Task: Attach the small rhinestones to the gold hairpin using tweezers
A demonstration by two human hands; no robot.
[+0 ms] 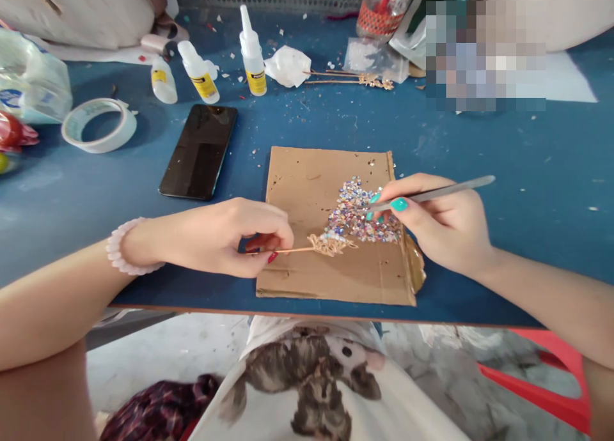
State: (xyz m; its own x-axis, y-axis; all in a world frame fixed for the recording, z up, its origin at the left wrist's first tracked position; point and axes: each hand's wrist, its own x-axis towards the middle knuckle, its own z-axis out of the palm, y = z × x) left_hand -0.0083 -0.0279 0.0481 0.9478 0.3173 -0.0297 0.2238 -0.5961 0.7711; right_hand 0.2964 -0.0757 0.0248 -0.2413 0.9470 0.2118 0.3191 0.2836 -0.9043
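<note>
My left hand (pixel 240 236) pinches the thin stem of a gold hairpin (pixel 330 244) between thumb and finger. Its openwork ornamental end lies over a piece of cardboard (pixel 292 204), at the lower edge of a spread of small multicoloured rhinestones (pixel 352 211). A few pale, shiny bits show along the ornament's upper side. In my right hand (pixel 432 217) is a pair of metal tweezers (pixel 446 190), held like a pen, tips pointing left and down into the rhinestones. Whether the tips hold a stone is too small to tell.
Left of the cardboard lies a black phone (pixel 199 150), with a tape roll (pixel 100 126) further left. Several glue bottles (pixel 253 57) stand or lie behind. Beyond them are crumpled white tissue (pixel 288 66), more gold hairpin pieces (pixel 374 81) and a jar (pixel 381 16). The table edge (pixel 336 313) runs close below.
</note>
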